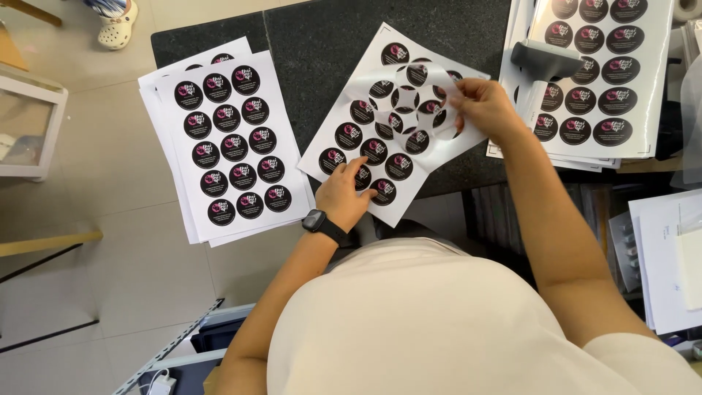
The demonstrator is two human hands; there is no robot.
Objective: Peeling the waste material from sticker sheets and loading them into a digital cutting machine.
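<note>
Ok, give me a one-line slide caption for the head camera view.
Right hand peels clear waste film off a round-sticker sheet pinned by the left hand.

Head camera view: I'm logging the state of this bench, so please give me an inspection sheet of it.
Surface: dark tabletop, partly covered with paper.
Job's things: sticker sheet of round black stickers, its clear film peeled up.
Clutter: sticker stack at left, another stack at right under a grey tool.
Grippers: left hand presses the sheet down; right hand pinches the film.
Cables: white plug near the floor, blurred.
Surroundings: tiled floor, white papers at right.
</note>
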